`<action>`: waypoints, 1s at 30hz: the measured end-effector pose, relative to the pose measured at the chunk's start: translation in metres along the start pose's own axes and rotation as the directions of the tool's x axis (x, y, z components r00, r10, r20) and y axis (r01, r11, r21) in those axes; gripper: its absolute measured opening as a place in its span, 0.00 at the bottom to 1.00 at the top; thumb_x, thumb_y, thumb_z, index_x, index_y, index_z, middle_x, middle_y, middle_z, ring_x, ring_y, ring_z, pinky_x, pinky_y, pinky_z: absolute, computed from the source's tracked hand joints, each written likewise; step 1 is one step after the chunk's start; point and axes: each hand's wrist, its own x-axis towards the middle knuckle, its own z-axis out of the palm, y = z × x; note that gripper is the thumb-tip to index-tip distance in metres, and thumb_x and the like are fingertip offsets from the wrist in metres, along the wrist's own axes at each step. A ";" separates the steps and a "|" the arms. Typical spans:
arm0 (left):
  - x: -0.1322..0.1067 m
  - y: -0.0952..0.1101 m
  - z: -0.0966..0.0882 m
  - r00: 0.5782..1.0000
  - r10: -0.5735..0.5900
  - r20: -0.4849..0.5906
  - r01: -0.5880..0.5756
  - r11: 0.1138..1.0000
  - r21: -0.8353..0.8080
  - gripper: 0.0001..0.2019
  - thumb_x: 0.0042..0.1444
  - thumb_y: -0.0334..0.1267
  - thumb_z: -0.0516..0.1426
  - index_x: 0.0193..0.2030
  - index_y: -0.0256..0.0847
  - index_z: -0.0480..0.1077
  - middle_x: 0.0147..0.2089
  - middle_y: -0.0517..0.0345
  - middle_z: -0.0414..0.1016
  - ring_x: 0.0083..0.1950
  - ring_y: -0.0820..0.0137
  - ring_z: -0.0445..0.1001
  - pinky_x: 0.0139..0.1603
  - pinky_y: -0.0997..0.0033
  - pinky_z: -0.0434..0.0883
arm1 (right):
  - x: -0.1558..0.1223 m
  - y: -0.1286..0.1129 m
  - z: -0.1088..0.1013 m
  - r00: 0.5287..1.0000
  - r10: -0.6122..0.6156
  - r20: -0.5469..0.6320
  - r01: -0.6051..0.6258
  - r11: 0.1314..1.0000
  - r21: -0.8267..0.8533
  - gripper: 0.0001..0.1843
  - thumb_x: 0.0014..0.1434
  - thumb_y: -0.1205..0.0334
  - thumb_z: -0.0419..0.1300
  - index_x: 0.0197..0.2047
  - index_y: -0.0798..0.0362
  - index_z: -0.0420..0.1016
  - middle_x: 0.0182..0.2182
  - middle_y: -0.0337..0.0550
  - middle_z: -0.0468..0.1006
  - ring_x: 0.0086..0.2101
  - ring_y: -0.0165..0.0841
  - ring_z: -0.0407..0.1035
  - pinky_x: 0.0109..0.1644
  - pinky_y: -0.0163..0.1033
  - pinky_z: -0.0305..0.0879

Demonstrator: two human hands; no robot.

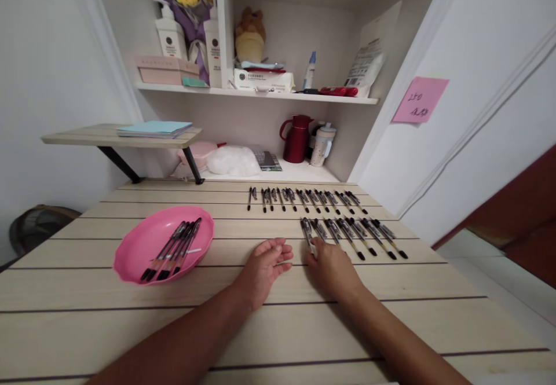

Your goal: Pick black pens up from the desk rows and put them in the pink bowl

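My right hand (pixel 330 264) pinches the lower part of a black pen (pixel 306 230) at the left end of the nearer row on the slatted tabletop. To its right, several pens (pixel 353 237) lie slanted side by side, with short dark pieces that look like caps between them. Another row of pens (pixel 299 200) lies farther back. My left hand (pixel 266 266) hovers just left of the right one, palm turned inward, fingers loosely apart and holding nothing. Off to the left, a pink scalloped bowl (pixel 125 252) contains several black-tipped pens (pixel 176 249) and a small white stick (pixel 194 250).
A raised wooden shelf (pixel 82 134) on black legs stands at the back left, bearing blue-covered notebooks (pixel 154 128). Behind the table are a red jug (pixel 296 139), a patterned tumbler (pixel 322 145) and a white plastic bag (pixel 233 161). A pink note (pixel 420 100) sticks to the right wall.
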 end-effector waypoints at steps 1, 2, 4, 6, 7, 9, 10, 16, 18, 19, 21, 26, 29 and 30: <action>0.000 0.000 0.000 1.000 0.000 0.000 0.000 1.000 -0.002 0.13 0.49 0.35 0.58 0.42 0.36 0.67 0.42 0.47 0.71 0.43 0.67 0.71 0.47 0.63 0.64 | -0.003 0.001 -0.002 1.000 0.001 -0.005 -0.001 1.000 0.013 0.10 0.56 0.64 0.50 0.39 0.56 0.69 0.26 0.49 0.77 0.29 0.36 0.71 0.28 0.34 0.52; 0.000 0.000 0.000 1.000 0.000 0.000 0.000 1.000 -0.004 0.13 0.48 0.34 0.58 0.42 0.36 0.67 0.42 0.47 0.71 0.43 0.67 0.71 0.47 0.63 0.64 | -0.007 0.001 -0.004 1.000 0.001 -0.007 0.000 1.000 0.029 0.10 0.56 0.64 0.50 0.39 0.56 0.69 0.25 0.48 0.76 0.29 0.36 0.71 0.27 0.34 0.52; 0.000 0.000 0.001 1.000 0.002 -0.003 -0.002 1.000 -0.004 0.13 0.48 0.34 0.58 0.42 0.37 0.67 0.41 0.48 0.71 0.43 0.67 0.71 0.47 0.63 0.64 | -0.021 0.001 -0.007 1.000 -0.021 0.000 0.021 0.997 0.072 0.09 0.57 0.64 0.49 0.39 0.56 0.68 0.23 0.45 0.76 0.27 0.35 0.71 0.26 0.34 0.51; -0.001 0.000 0.001 1.000 0.004 -0.001 -0.004 1.000 0.003 0.14 0.47 0.35 0.59 0.42 0.37 0.67 0.41 0.48 0.71 0.43 0.67 0.71 0.48 0.63 0.64 | -0.040 -0.004 -0.007 0.998 -0.062 0.010 0.060 0.990 0.129 0.08 0.57 0.64 0.48 0.37 0.54 0.67 0.22 0.42 0.76 0.24 0.34 0.70 0.25 0.34 0.49; -0.002 0.000 0.001 1.000 0.004 0.002 -0.004 1.000 0.010 0.14 0.47 0.35 0.59 0.42 0.37 0.67 0.41 0.48 0.71 0.43 0.67 0.71 0.47 0.63 0.64 | -0.050 -0.007 -0.006 0.997 -0.081 0.010 0.078 0.985 0.157 0.08 0.57 0.65 0.48 0.36 0.53 0.67 0.21 0.41 0.75 0.23 0.33 0.70 0.24 0.34 0.49; -0.002 -0.001 0.000 1.000 0.011 0.013 -0.012 0.999 0.032 0.14 0.47 0.36 0.59 0.42 0.37 0.67 0.42 0.48 0.71 0.42 0.67 0.71 0.47 0.63 0.64 | -0.069 -0.015 -0.002 0.994 -0.113 0.001 0.111 0.974 0.196 0.06 0.57 0.65 0.48 0.33 0.52 0.65 0.20 0.38 0.75 0.22 0.32 0.70 0.24 0.34 0.48; -0.003 -0.001 0.000 1.000 0.018 0.025 -0.019 0.999 0.051 0.14 0.48 0.37 0.59 0.43 0.37 0.67 0.42 0.48 0.71 0.42 0.67 0.71 0.47 0.63 0.64 | -0.077 -0.019 0.001 0.991 -0.130 -0.014 0.130 0.971 0.201 0.06 0.57 0.65 0.48 0.31 0.51 0.64 0.21 0.38 0.75 0.22 0.32 0.70 0.24 0.34 0.48; -0.001 0.010 -0.001 0.993 0.113 0.047 -0.122 0.934 0.335 0.15 0.49 0.39 0.58 0.43 0.36 0.67 0.38 0.49 0.73 0.36 0.69 0.72 0.43 0.65 0.65 | -0.091 -0.028 0.011 0.979 -0.177 -0.100 0.190 0.972 0.141 0.06 0.59 0.67 0.48 0.29 0.50 0.60 0.23 0.37 0.75 0.23 0.32 0.70 0.24 0.34 0.48; -0.003 0.025 0.001 0.981 0.188 0.056 -0.193 0.872 0.450 0.15 0.48 0.39 0.57 0.43 0.35 0.67 0.36 0.50 0.73 0.35 0.69 0.71 0.43 0.66 0.65 | -0.090 -0.027 0.012 0.975 -0.189 -0.113 0.203 0.971 0.130 0.06 0.59 0.67 0.47 0.30 0.50 0.60 0.24 0.37 0.75 0.23 0.32 0.70 0.24 0.35 0.49; -0.006 0.035 0.003 0.971 0.230 0.071 -0.233 0.827 0.511 0.15 0.48 0.39 0.57 0.43 0.35 0.68 0.36 0.50 0.73 0.36 0.69 0.71 0.44 0.66 0.65 | -0.091 -0.027 0.012 0.973 -0.196 -0.120 0.211 0.969 0.125 0.06 0.59 0.67 0.47 0.30 0.50 0.60 0.24 0.38 0.74 0.23 0.32 0.70 0.24 0.35 0.49; -0.014 0.061 0.002 0.948 0.299 0.113 -0.294 0.678 0.674 0.16 0.48 0.40 0.57 0.44 0.36 0.69 0.37 0.50 0.74 0.40 0.67 0.71 0.45 0.66 0.65 | -0.092 -0.026 0.012 0.968 -0.208 -0.140 0.225 0.967 0.119 0.06 0.59 0.67 0.47 0.31 0.50 0.61 0.24 0.38 0.74 0.23 0.31 0.69 0.25 0.35 0.49; -0.037 0.134 -0.030 0.891 0.425 0.158 -0.096 -0.164 0.982 0.15 0.49 0.38 0.53 0.44 0.40 0.70 0.49 0.48 0.71 0.52 0.59 0.66 0.51 0.64 0.59 | -0.095 -0.025 0.015 0.954 -0.229 -0.193 0.254 0.961 0.114 0.07 0.59 0.67 0.47 0.30 0.50 0.61 0.23 0.38 0.73 0.22 0.31 0.68 0.25 0.35 0.50; -0.044 0.163 -0.064 0.899 0.429 -0.086 0.308 -0.482 0.821 0.13 0.49 0.36 0.49 0.37 0.35 0.71 0.41 0.39 0.73 0.40 0.54 0.71 0.40 0.60 0.63 | -0.095 -0.025 0.016 0.951 -0.231 -0.204 0.258 0.959 0.116 0.07 0.59 0.67 0.47 0.31 0.50 0.62 0.23 0.38 0.73 0.21 0.31 0.68 0.24 0.35 0.50; -0.045 0.167 -0.073 0.892 0.422 -0.162 0.380 -0.506 0.774 0.13 0.50 0.36 0.48 0.37 0.34 0.71 0.39 0.38 0.73 0.36 0.55 0.72 0.36 0.61 0.63 | -0.095 -0.025 0.016 0.952 -0.228 -0.206 0.255 0.960 0.117 0.06 0.59 0.66 0.47 0.31 0.50 0.62 0.23 0.38 0.73 0.21 0.31 0.68 0.24 0.35 0.50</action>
